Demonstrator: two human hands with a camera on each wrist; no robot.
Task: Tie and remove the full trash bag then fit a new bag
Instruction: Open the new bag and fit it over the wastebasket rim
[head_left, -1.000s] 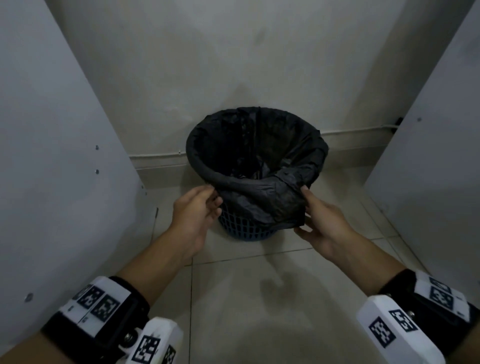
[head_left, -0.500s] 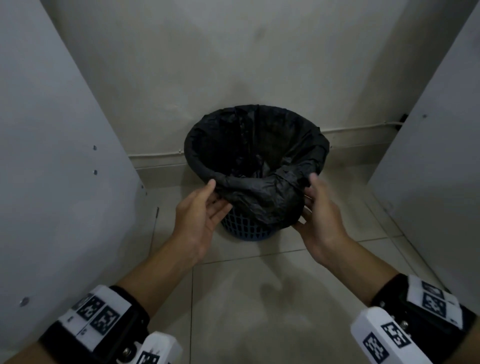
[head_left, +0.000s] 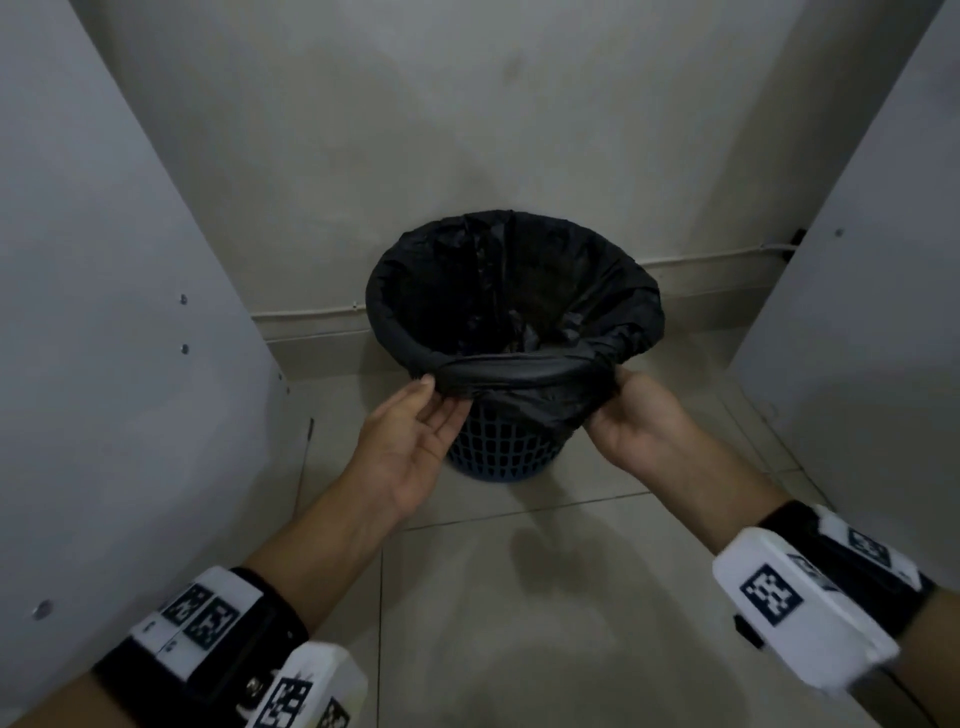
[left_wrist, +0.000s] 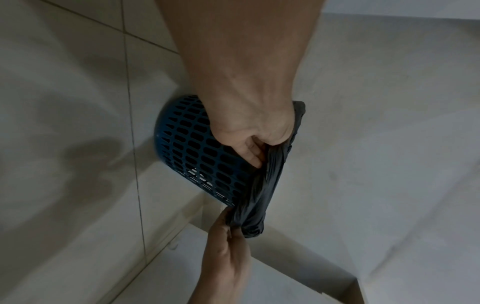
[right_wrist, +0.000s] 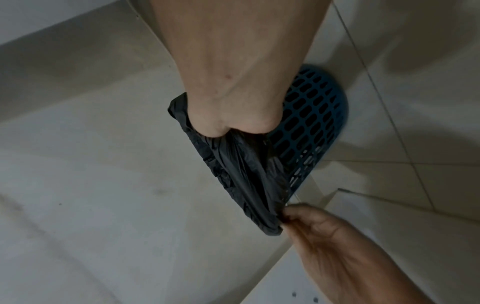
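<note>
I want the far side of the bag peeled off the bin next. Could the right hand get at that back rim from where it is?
Probably yes. The right hand grips the bag at the near rim; nothing stands between it and the back rim of the bin, only the open mouth, though it must let go first.

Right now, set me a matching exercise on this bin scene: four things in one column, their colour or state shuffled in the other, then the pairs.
Column one:
1. trash bag
2. basket
3. left hand
4. right hand

Column two:
A. blue lattice plastic
B. pinches the near bag edge at its right end
C. black, lining the basket, folded over its rim
D. thumb over the near bag edge at its left end, fingers under it

Pairs: 1-C, 2-A, 3-D, 4-B
</note>
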